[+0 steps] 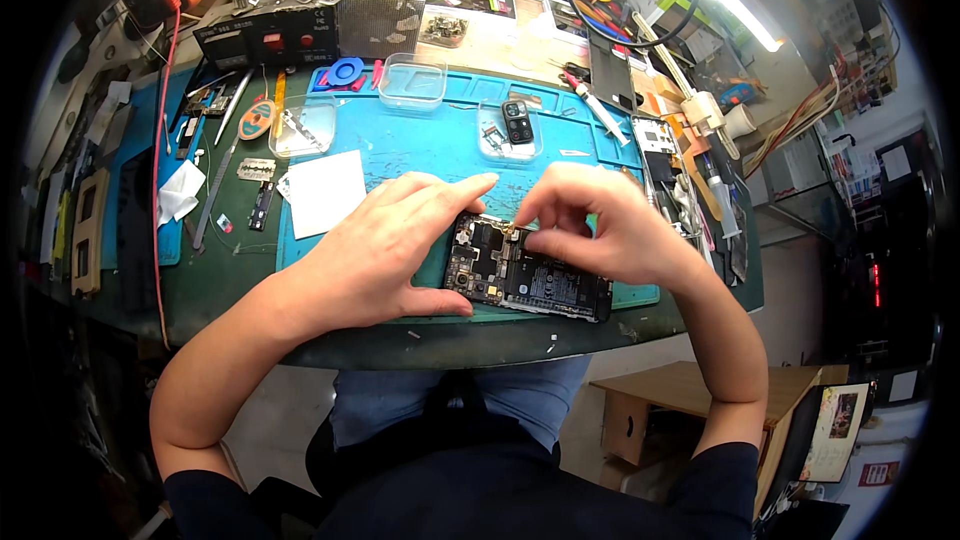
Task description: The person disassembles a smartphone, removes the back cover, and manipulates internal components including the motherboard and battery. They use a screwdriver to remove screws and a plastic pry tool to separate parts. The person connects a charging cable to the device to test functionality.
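Working on an opened phone (527, 278) that lies flat on the blue mat (420, 150) near the bench's front edge, between our two hands. Its back cover is off: board and battery are exposed.

Progress, as we judge it: teardown is partly done. A camera module (517, 123) sits in a clear tray (508, 135) further back on the mat, apart from the phone. A second clear tray (412, 80) and a white card (326, 192) lie to the rear and left. The main board appears to sit in the frame, so board-level work seems to remain. We cannot tell which screws or connectors are out.

Left hand (395, 240): fingers extended and loosely spread, lying over the phone's left end, thumb along the near edge. It steadies the phone flat; it grips nothing.

Right hand (600, 225): fingers curled, thumb and forefinger tips drawn together in a pinch at the phone's upper edge, over the board. Whether a small part is clamped between them is too small to tell.

Syringe (595, 105) and hand tools lie at the mat's rear, untouched.
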Tool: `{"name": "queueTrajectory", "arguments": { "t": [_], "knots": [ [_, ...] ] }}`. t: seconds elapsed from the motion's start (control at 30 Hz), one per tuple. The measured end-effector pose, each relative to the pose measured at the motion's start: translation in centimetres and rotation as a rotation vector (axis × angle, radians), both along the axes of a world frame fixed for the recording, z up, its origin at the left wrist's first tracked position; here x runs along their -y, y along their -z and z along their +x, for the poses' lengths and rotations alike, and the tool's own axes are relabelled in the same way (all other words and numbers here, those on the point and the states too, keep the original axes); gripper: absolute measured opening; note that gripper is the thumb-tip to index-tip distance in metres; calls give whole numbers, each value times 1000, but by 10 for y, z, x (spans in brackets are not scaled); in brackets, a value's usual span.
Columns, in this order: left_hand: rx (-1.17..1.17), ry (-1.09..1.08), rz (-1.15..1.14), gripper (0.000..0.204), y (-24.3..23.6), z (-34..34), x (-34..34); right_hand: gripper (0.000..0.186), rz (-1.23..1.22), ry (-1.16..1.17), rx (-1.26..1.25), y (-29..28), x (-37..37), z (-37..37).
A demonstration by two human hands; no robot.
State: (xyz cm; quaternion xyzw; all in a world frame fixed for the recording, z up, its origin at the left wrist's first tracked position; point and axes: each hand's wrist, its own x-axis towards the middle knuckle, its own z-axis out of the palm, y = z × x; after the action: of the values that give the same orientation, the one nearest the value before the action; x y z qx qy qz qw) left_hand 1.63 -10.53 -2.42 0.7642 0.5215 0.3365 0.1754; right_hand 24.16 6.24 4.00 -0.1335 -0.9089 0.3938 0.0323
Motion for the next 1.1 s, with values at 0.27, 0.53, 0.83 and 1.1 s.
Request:
{"name": "queueTrajectory", "arguments": {
  "t": [0.27, 0.53, 0.83, 1.1],
  "knots": [
    [6, 11, -1, 110, -1, 0, 0, 16, 98, -42, -119, 4, -11, 6],
    [-7, -3, -3, 109, -2, 0, 1, 13, 76, -102, -28, 11, 7, 4],
    [-5, -10, -36, 111, -2, 2, -1, 11, 112, -130, 11, 16, 7, 4],
    [-35, -22, -62, 115, -9, 3, 0, 13, 182, -229, 193, 2, 1, -12]
  ]
}}
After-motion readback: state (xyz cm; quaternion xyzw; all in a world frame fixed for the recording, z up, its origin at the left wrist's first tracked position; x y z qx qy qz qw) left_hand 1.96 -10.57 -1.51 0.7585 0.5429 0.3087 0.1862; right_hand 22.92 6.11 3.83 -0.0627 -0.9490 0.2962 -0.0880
